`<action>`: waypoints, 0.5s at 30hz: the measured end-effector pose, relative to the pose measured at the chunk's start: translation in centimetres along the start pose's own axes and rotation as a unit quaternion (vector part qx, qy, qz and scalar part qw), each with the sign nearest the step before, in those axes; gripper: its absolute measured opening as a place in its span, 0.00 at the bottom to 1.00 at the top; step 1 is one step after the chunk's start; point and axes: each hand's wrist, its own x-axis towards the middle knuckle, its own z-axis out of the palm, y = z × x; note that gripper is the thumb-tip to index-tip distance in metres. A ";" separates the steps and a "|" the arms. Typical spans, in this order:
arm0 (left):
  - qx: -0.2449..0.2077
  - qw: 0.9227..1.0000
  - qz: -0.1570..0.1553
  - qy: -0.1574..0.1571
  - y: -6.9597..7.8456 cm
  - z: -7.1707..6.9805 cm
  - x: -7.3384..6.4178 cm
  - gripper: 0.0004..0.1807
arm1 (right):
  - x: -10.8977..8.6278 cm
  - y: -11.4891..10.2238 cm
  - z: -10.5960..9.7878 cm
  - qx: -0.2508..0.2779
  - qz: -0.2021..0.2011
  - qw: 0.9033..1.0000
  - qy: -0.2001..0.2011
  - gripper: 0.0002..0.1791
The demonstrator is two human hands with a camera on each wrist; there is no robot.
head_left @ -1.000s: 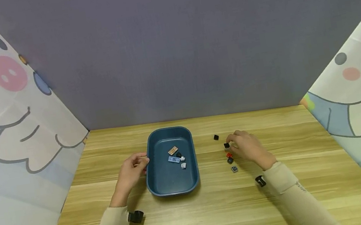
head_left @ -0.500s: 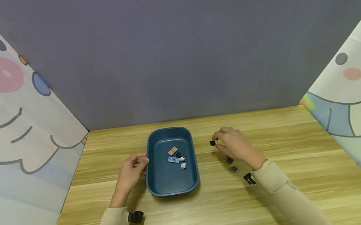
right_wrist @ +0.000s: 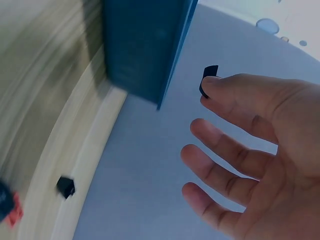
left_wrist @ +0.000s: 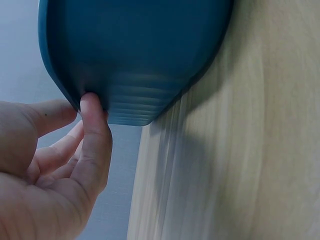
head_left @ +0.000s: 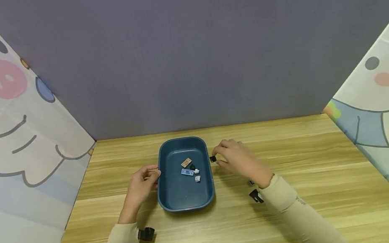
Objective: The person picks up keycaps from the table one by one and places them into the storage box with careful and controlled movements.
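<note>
We see the right hand (head_left: 238,158) pinching a black piece (head_left: 213,159) between thumb and index finger, its other three fingers loosely bent and spread apart. The black piece is just outside the tray (head_left: 185,199), near its right rim, and the right wrist view shows a gap between them. On the left side, we see the left hand (head_left: 142,185) pinching the tray's rim with its fingertips. Inside the tray we count a tan piece (head_left: 186,163), a blue piece (head_left: 187,172), a dark piece (head_left: 192,167) and two white pieces (head_left: 197,179), all close together. On the table (head_left: 213,241), the right wrist view gives us a second black piece (right_wrist: 65,186) and, blurred at the edge, a red piece (right_wrist: 16,211).
</note>
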 end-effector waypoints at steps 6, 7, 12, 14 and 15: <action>0.000 1.000 0.003 -0.002 0.1 0.0 0.0 0.17 | 0.5 -1.5 0.2 0.005 -0.015 1.000 -0.005 0.11; 0.001 1.000 0.003 -0.002 0.1 0.0 0.0 0.18 | 0.5 -1.7 0.2 0.006 -0.017 1.000 -0.005 0.11; 0.003 1.000 0.003 -0.001 0.2 0.0 0.0 0.17 | 0.6 -2.5 0.1 0.014 -0.030 0.999 -0.008 0.11; 0.004 1.000 0.003 -0.002 0.2 0.0 0.0 0.17 | 0.6 -2.6 0.2 0.016 -0.034 0.999 -0.010 0.11; 0.005 1.000 0.003 -0.002 0.2 0.0 0.0 0.17 | 0.6 -2.7 0.2 0.017 -0.035 0.999 -0.011 0.11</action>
